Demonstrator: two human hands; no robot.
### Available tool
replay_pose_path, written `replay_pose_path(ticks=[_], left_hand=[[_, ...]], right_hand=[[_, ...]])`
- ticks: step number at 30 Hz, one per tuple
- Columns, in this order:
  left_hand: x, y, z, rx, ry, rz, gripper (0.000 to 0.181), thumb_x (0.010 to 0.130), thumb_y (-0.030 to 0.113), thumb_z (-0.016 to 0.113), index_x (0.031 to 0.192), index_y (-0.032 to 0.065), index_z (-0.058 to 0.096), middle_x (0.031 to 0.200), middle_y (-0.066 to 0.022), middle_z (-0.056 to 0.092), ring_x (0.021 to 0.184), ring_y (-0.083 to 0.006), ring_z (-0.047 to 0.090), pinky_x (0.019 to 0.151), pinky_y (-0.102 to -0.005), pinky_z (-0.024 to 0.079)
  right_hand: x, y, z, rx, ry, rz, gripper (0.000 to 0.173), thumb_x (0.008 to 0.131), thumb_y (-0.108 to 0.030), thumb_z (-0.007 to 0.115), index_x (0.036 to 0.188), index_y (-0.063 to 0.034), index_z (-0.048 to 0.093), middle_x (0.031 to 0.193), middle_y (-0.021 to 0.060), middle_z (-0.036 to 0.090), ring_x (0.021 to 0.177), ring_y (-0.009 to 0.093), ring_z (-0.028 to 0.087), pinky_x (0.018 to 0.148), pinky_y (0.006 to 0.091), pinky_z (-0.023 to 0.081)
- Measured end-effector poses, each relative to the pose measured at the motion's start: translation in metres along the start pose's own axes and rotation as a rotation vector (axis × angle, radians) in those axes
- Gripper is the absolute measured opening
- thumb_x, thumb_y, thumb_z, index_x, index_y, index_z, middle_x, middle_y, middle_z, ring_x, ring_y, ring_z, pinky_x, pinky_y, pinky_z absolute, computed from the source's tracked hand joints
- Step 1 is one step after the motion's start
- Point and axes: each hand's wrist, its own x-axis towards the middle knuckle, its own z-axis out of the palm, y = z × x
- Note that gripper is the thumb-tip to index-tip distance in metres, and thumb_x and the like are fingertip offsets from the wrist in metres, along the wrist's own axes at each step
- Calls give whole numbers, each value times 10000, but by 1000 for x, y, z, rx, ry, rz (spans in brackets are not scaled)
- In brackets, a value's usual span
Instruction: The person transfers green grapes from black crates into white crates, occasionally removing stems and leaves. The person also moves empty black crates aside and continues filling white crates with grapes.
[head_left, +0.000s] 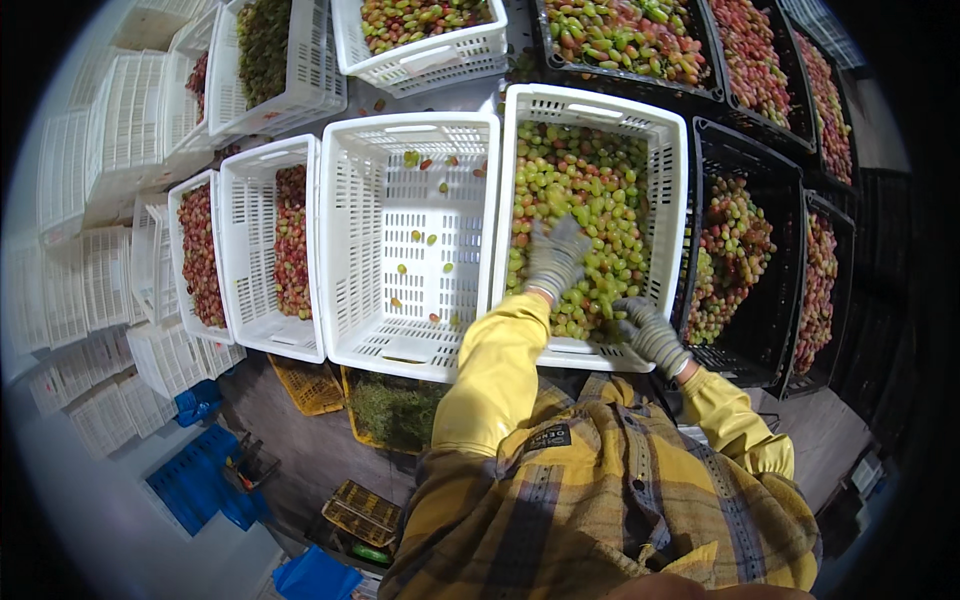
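Green and pinkish grapes (577, 180) fill much of a white plastic crate (675, 187) in front of me. My left hand (559, 256), in a grey striped glove, lies on the grapes near the crate's middle. It is slightly blurred, with the fingers spread. At the near right corner of the same crate, my right hand (651, 332) wears a matching glove. Its fingers bend over the grapes by the rim; whether they grip any is hidden. Yellow sleeve covers (495, 360) reach nearly to both wrists.
To the left, a white crate (345, 225) holds several loose grapes. Further left are white crates (247, 300) with red grapes (294, 247). A black crate (772, 300) with grape bunches (724, 255) adjoins on the right. Yellow crates (307, 386) sit below the row.
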Motion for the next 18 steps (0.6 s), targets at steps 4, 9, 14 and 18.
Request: replay_pose_path(ticks=[4,9,14,18], left_hand=[[25,-39,-2,-643,115,-371,380,810,253,588,1177,165,536,1331,-115,392,1223,-272,391,1009,-346,343],[-6,-27,-23,-902,151,-525,342,752,66,631,1090,107,596,1351,-140,353,1229,-309,386,1044,-311,320],[-45,33,11,-582,27,-239,818,702,359,697,1391,199,285,1434,-151,235,1349,-319,167,1072,-521,143],[-17,30,21,-597,29,-278,712,742,328,668,1352,180,332,1318,-161,401,1257,-329,337,1019,-456,287]], right_hand=[[3,24,71,669,240,443,681,795,-123,619,1373,-61,265,1335,161,406,1217,305,389,1021,331,323],[60,10,60,1132,203,724,703,787,-112,614,1373,-88,227,1253,169,429,1092,279,460,918,334,393],[66,53,74,1838,321,616,754,779,-73,600,1399,-158,179,1084,128,522,837,269,563,679,344,502],[61,23,29,1613,244,578,720,790,-48,586,1396,-182,221,976,100,558,753,197,566,591,298,501]])
